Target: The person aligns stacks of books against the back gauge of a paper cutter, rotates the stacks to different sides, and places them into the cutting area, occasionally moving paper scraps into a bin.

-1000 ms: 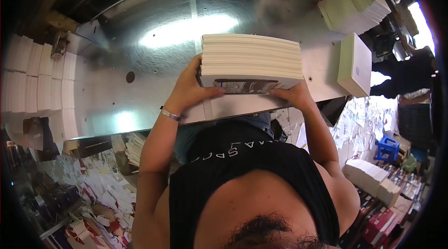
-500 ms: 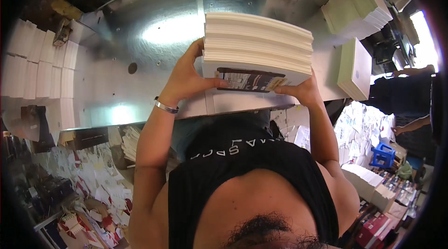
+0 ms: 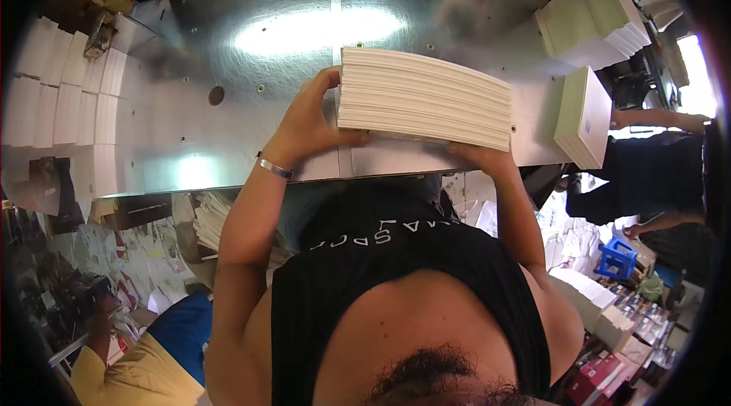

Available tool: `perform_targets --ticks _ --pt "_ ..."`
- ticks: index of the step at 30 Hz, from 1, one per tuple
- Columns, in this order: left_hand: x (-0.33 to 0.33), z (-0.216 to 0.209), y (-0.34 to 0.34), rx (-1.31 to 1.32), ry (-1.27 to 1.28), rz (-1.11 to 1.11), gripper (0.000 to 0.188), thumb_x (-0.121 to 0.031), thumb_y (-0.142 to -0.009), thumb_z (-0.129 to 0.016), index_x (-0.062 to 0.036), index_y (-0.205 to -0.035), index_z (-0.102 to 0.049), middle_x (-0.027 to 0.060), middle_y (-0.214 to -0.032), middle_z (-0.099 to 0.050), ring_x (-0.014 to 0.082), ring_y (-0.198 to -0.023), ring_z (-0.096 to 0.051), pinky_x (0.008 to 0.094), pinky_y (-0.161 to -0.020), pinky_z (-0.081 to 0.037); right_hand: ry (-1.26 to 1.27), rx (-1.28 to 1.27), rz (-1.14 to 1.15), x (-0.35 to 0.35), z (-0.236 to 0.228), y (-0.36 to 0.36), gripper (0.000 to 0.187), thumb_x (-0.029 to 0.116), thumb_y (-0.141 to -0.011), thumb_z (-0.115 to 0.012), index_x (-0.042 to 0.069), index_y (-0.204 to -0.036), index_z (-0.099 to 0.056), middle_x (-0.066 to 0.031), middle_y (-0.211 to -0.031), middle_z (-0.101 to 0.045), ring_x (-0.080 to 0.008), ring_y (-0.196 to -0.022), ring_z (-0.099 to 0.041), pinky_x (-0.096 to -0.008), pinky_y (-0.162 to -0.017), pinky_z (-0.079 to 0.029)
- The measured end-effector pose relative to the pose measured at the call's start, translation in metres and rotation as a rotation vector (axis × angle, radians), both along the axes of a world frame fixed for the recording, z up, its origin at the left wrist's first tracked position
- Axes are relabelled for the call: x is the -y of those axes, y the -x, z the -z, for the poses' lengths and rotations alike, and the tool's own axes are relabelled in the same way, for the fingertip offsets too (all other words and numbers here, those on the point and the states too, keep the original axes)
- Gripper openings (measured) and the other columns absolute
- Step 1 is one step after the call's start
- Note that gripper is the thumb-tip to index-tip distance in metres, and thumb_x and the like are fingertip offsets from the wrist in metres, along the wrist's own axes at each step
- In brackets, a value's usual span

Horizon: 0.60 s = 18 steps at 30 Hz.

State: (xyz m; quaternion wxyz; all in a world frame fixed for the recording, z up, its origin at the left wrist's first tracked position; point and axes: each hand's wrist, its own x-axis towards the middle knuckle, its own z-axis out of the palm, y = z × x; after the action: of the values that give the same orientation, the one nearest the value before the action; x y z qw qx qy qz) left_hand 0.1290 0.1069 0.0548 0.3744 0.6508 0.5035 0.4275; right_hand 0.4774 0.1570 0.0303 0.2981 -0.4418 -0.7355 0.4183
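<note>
A thick stack of books (image 3: 423, 98) is squared up between my hands, its pale page edges facing up toward the view. My left hand (image 3: 311, 121) is wrapped round the stack's left end, thumb along the near side and fingers behind the far part. The right hand (image 3: 486, 158) grips the near right corner, with its thumb at the near side and the other fingers mostly hidden. Beneath lies a shiny metal table (image 3: 244, 128); whether the stack rests fully on it I cannot tell.
Piles of white books (image 3: 57, 105) line the table's left end. At the right stand a short book stack (image 3: 585, 117) and a taller one (image 3: 590, 18). People are nearby: dark clothing (image 3: 640, 166) at right, a yellow sleeve (image 3: 145, 364) at lower left. A blue stool (image 3: 615, 257) stands on the right.
The stack has come down and tipped, so its printed cover no longer shows. Both hands have stayed on it. A person in yellow and blue has appeared at lower left.
</note>
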Motion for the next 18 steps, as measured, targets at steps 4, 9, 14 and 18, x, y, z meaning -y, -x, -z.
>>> perform_targets --ticks 4,9,14,18 --pt "-0.002 0.021 0.008 -0.213 -0.056 -0.003 0.096 -0.031 -0.054 -0.094 -0.0051 -0.135 -0.049 0.0154 -0.131 -0.057 0.0301 -0.126 -0.051 0.0423 -0.109 -0.037 -0.118 -0.189 0.032 0.001 -0.017 0.013 0.091 0.025 -0.055 -0.092 0.003 -0.133 -0.051 -0.0113 -0.116 -0.064 -0.0204 -0.11 -0.061 -0.0389 -0.098 -0.047" --pt "-0.003 0.016 0.008 -0.349 -0.088 0.028 0.1 -0.033 -0.054 -0.093 -0.0059 -0.139 -0.048 0.0143 -0.135 -0.055 0.0324 -0.132 -0.044 0.0425 -0.113 -0.026 -0.398 0.132 -0.111 -0.008 -0.123 0.02 0.106 0.027 -0.051 -0.087 0.004 -0.144 -0.04 -0.0134 -0.121 -0.06 -0.0279 -0.117 -0.056 -0.042 -0.106 -0.038" --pt "-0.004 0.025 0.011 -0.357 -0.093 0.019 0.101 -0.033 -0.053 -0.093 -0.0073 -0.139 -0.048 0.0134 -0.136 -0.055 0.0324 -0.133 -0.042 0.0426 -0.114 -0.022 -0.463 0.548 -0.279 -0.01 -0.155 0.072 0.108 0.024 -0.051 -0.08 0.004 -0.147 -0.034 -0.0195 -0.123 -0.054 -0.0371 -0.12 -0.051 -0.0436 -0.107 -0.038" --pt "-0.005 0.029 0.01 -0.407 -0.116 -0.007 0.109 -0.035 -0.051 -0.093 -0.0077 -0.143 -0.041 0.0114 -0.132 -0.055 0.0273 -0.127 -0.047 0.0429 -0.116 -0.022 -0.497 0.687 -0.397 -0.011 -0.151 0.094 0.091 0.023 -0.059 -0.079 0.004 -0.139 -0.04 -0.0179 -0.123 -0.054 -0.0394 -0.121 -0.05 -0.0472 -0.106 -0.039"
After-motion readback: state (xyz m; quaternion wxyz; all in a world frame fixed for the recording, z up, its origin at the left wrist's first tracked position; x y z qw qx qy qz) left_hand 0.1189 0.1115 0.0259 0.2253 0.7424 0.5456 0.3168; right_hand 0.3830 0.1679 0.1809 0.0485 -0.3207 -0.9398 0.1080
